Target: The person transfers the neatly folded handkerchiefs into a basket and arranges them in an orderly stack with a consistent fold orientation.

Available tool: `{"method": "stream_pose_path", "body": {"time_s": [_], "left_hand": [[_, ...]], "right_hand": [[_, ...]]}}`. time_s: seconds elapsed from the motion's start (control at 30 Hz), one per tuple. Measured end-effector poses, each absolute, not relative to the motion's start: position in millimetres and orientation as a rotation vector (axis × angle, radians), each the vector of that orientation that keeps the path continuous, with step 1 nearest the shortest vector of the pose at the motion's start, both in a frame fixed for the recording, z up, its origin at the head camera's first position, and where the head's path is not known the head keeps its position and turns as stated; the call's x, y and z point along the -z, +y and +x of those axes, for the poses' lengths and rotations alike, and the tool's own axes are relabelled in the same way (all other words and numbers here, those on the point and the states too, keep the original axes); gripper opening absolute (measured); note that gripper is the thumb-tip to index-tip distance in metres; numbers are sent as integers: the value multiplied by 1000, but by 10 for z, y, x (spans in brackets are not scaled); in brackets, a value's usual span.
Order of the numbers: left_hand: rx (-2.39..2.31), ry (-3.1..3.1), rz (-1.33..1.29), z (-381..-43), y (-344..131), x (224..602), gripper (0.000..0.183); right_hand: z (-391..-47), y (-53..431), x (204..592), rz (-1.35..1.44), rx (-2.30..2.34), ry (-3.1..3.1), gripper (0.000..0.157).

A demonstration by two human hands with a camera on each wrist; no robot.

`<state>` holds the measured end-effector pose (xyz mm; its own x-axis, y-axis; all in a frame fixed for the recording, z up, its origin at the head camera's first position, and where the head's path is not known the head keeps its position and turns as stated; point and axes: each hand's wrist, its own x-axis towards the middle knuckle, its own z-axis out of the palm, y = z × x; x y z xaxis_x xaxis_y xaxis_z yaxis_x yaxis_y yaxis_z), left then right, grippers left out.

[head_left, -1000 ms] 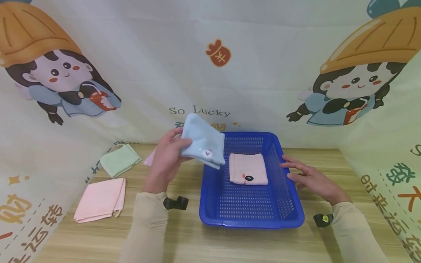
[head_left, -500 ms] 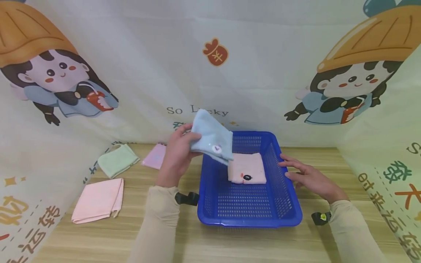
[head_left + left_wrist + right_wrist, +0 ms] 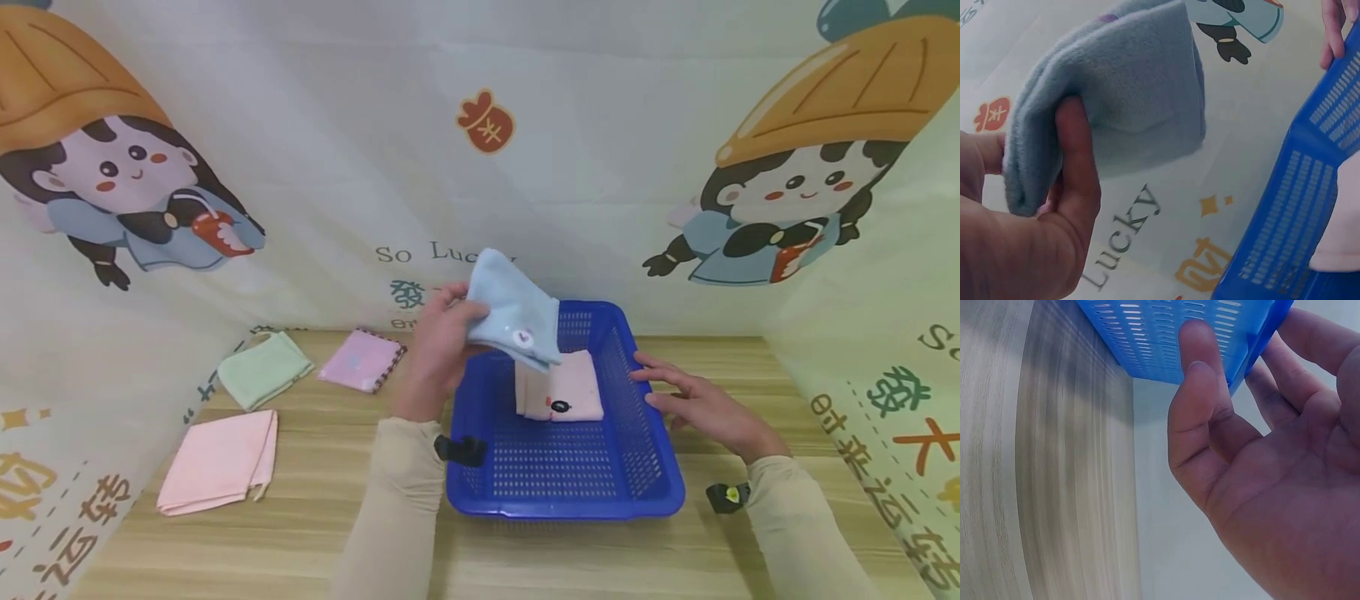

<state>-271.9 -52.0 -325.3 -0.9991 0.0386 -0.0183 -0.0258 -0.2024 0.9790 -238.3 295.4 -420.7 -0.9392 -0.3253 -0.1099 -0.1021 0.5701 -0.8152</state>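
My left hand [image 3: 438, 354] pinches a folded light blue towel [image 3: 510, 304] between thumb and fingers, holding it up over the basket's back left part. A small round white patch shows near the towel's lower edge. Up close in the left wrist view, the thumb presses the fold of the towel [image 3: 1141, 94]. A blue plastic basket [image 3: 562, 506] stands on the table, and a folded pale pink towel [image 3: 573, 387] with a black ring mark lies inside. At the basket's right rim, my right hand [image 3: 708, 408] rests its fingertips lightly, fingers loosely extended; the right wrist view shows the perforated wall beside them.
Left of the basket, a folded pink towel [image 3: 217, 462], a green towel [image 3: 266, 371] and a purple towel [image 3: 362, 360] with a striped edge lie on the wooden table [image 3: 322, 500]. A printed cloth backdrop [image 3: 360, 125] rises behind and along both sides.
My left hand has moved right with the blue towel, from the basket's left edge to over its inside. The purple towel has come fully into sight. My right hand stays at the rim.
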Motion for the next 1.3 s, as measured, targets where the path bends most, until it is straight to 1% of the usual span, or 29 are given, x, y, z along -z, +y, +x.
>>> {"method": "stream_pose_path", "body": {"time_s": [0.23, 0.5, 0.73, 0.97, 1.1, 1.3], "left_hand": [[-2405, 1953, -25, -2808, -378, 3364, 41], [-2492, 1757, -60, -2866, -280, 3402, 48], [-2543, 1678, -130, -2939, -169, 3519, 49], [-2498, 1673, -194, -2958, -57, 3616, 51], [-2482, 1665, -187, -2989, 32, 3654, 54], [-2430, 1689, -168, -3024, 141, 3736, 51]], "right_hand": [[-2375, 2927, 4203, -342, 1337, 2531, 47], [-2378, 2957, 4213, -325, 1298, 2558, 48], [-2395, 2958, 4246, -321, 1327, 2529, 47], [-2399, 2937, 4279, -331, 1338, 2505, 48], [-2391, 2951, 4262, -347, 1353, 2509, 48], [-2388, 2972, 4231, -352, 1406, 2470, 49]]}}
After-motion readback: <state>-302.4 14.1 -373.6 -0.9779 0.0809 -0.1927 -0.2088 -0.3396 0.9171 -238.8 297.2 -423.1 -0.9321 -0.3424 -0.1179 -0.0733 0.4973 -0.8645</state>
